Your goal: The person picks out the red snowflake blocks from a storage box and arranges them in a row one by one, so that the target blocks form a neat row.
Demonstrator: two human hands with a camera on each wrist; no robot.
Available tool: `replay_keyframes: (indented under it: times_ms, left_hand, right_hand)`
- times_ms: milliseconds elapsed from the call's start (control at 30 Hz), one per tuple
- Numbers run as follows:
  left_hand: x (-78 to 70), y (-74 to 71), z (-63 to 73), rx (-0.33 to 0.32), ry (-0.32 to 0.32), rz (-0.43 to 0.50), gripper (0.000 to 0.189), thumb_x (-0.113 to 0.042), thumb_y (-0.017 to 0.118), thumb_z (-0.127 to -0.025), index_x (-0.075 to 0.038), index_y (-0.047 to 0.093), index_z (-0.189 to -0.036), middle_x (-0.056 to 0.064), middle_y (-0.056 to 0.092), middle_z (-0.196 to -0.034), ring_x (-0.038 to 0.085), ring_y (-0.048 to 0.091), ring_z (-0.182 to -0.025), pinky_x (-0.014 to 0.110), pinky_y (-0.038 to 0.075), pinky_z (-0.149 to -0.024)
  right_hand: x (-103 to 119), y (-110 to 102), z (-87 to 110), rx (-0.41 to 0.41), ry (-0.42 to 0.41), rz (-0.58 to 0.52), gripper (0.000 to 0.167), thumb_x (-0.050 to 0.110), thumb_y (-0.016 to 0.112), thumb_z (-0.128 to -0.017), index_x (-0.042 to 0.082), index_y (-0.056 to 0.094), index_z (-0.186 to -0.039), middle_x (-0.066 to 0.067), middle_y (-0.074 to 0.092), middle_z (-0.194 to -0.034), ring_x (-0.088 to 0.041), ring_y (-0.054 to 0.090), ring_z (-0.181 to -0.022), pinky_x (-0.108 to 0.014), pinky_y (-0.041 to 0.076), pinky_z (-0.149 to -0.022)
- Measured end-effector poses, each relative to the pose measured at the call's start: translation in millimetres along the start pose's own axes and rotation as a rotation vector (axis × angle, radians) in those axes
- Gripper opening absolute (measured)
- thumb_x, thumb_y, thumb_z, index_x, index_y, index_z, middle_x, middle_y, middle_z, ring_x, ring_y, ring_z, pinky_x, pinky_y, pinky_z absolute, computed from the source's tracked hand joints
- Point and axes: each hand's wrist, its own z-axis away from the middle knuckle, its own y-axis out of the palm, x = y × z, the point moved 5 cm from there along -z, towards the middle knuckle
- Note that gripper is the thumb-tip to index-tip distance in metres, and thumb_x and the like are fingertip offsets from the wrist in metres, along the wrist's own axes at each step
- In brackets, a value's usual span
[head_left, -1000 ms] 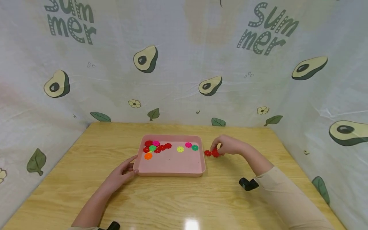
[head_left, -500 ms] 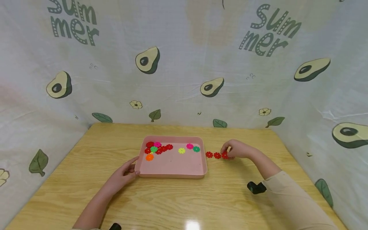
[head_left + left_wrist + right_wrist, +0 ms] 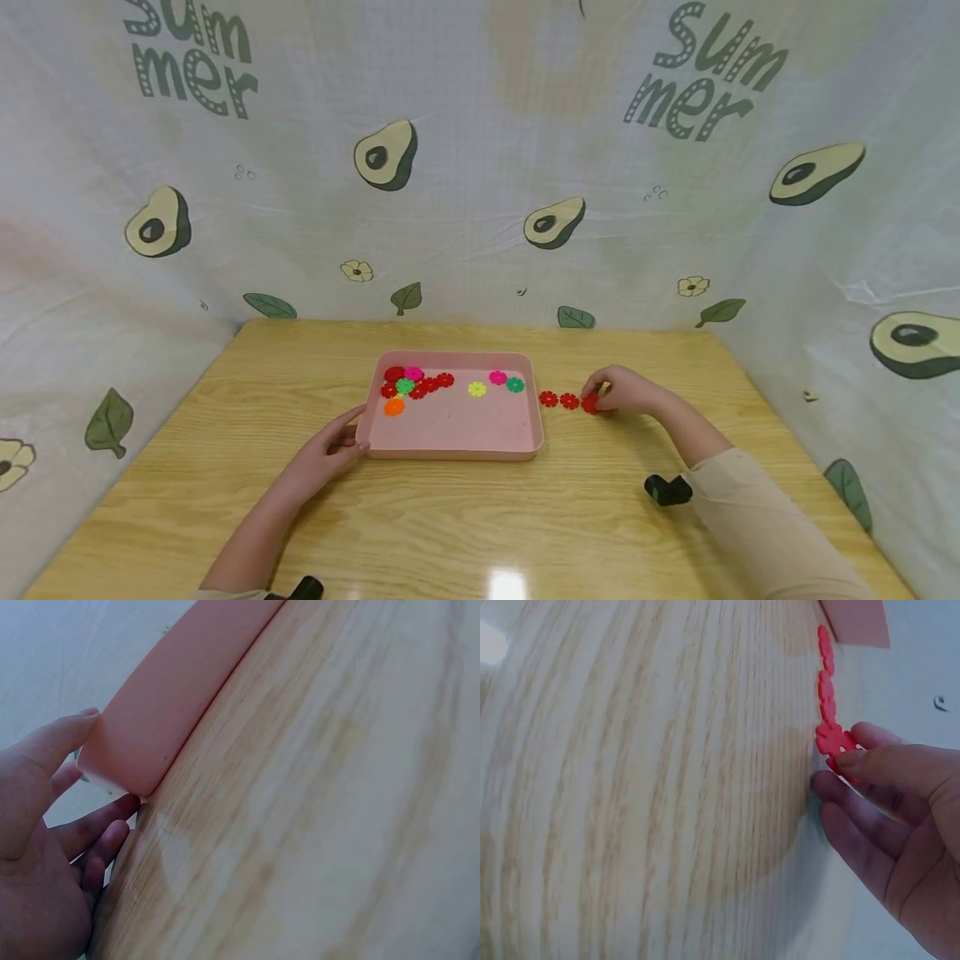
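My left hand holds the left end of a pink tray, thumb by its front corner and fingers against the outer wall. In the left wrist view, one fingertip touches the tray's base. Beyond the tray's right side, my right hand pinches a red flower-shaped plastic disc between thumb and fingers. That disc is the right-hand end of a row with two more red discs, the middle one and the left one. The row lies along the wooden table; whether the discs are linked is hard to tell.
Inside the tray, several red discs lie at the left with a green disc, a pink disc and an orange disc. A yellow disc lies farther right. A printed curtain stands behind the table.
My right hand has moved right with a red disc, and three red discs now show in a row. It has barely moved in the last half second. My left hand stays at the tray.
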Motion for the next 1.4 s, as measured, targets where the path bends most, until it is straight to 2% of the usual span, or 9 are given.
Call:
replay_keyframes:
  times_ms: [333,600,833,1133,1400]
  left_hand:
    - [0.6,0.2,-0.4,-0.004,0.007,-0.015,0.064,-0.031,0.066,-0.094,-0.016,0.039,-0.150,0.017,0.056,-0.131,0.026,0.051,-0.110,0.042,0.041,-0.095]
    - [0.8,-0.8,-0.3,0.003,0.008,0.000,0.064,-0.031,0.066,-0.094,-0.015,0.040,-0.150,0.018,0.055,-0.131,0.026,0.051,-0.110,0.038,0.041,-0.094]
    - [-0.7,-0.4,0.8,0.005,0.005,0.012,0.064,-0.030,0.066,-0.094,-0.015,0.040,-0.150,0.018,0.055,-0.132,0.026,0.052,-0.110,0.039,0.042,-0.094]
    - [-1.9,0.0,1.1,0.005,0.009,0.016,0.064,-0.030,0.066,-0.094,-0.015,0.040,-0.150,0.017,0.055,-0.131,0.025,0.051,-0.110,0.037,0.042,-0.093]
    - [0.1,0.2,1.2,0.008,0.001,0.011,0.065,-0.031,0.066,-0.094,-0.015,0.039,-0.150,0.017,0.055,-0.132,0.025,0.051,-0.110,0.038,0.041,-0.094]
  right_hand:
    - [-4,-2,-3.4,-0.007,-0.022,0.004,0.017,-0.010,0.067,-0.084,-0.001,0.068,-0.098,-0.007,0.063,-0.089,-0.020,0.055,-0.075,-0.035,0.052,-0.067]
    - [-2,-3,-7.7,0.010,-0.044,0.036,0.017,-0.006,0.070,-0.084,0.001,0.070,-0.099,-0.007,0.063,-0.091,-0.020,0.053,-0.078,-0.033,0.049,-0.067]
    - [2,-1,-8.1,0.020,-0.023,0.080,0.023,-0.002,0.072,-0.084,0.003,0.069,-0.106,-0.007,0.061,-0.094,-0.021,0.053,-0.083,-0.033,0.049,-0.072]
    - [2,0,-8.7,0.011,0.008,0.132,0.023,-0.003,0.075,-0.081,0.006,0.070,-0.101,-0.004,0.061,-0.093,-0.022,0.052,-0.082,-0.033,0.049,-0.070]
    - [7,0,-8.0,0.032,-0.010,0.167,0.023,-0.003,0.076,-0.080,0.006,0.070,-0.101,-0.005,0.061,-0.094,-0.022,0.053,-0.083,-0.034,0.049,-0.072]
